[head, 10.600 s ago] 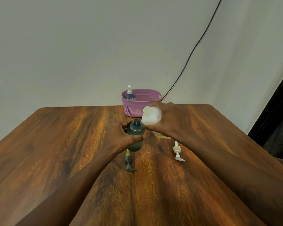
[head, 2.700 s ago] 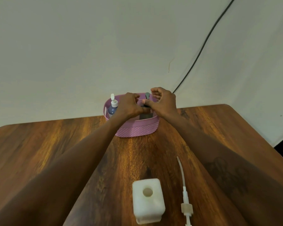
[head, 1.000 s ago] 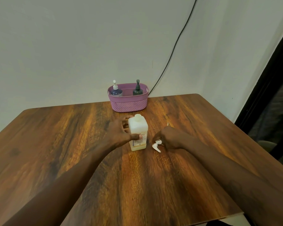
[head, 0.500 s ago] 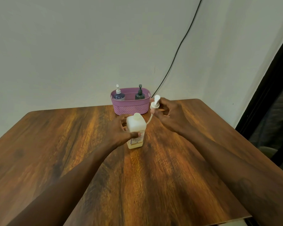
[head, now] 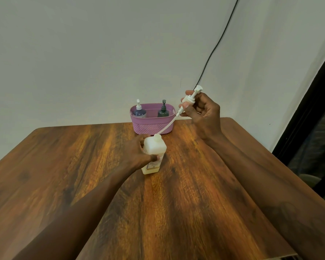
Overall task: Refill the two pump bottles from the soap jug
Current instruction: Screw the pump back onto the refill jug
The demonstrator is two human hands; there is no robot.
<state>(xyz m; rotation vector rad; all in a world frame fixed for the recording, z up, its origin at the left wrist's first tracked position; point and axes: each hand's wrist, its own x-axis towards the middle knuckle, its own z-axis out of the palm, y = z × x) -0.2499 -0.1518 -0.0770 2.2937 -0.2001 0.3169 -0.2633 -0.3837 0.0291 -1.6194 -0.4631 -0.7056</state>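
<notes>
**Item 1. Soap jug** (head: 154,156): white, square-sided, upright on the table (head: 83,175) near its middle. The neck is open, with no cap or pump on it.

**Item 2. Left hand** (head: 137,156): at 9 o'clock of the jug. The fingers curl round its side and the thumb lies across the front label, holding it steady.

**Item 3. Pump** (head: 190,97): white, raised off the table at about 1 o'clock of the jug. Its dip tube (head: 167,126) slants down toward the jug's neck. The tip is at or just behind the mouth; I cannot tell whether it has gone in.

**Item 4. Right hand** (head: 203,113): thumb and curled fingers pinch the pump at its collar, nozzle end uppermost.

**Item 5. Basket** (head: 152,126): purple, at 12 o'clock of the jug by the far table edge. It holds the blue bottle (head: 139,112) at its 9 o'clock side and the dark green bottle (head: 163,111) at its 3 o'clock side. Both are upright with pumps fitted.

**Item 6. Cable** (head: 214,47): black, running up the wall at 1 o'clock.

**Step in hand (judged):** the refilling looks finished, and the jug's own pump is going back in.

**Next move calls for:** bringing the slanted tube upright over the neck, feeding it straight down, then seating and turning the collar while the left hand keeps the jug from tipping.
</notes>
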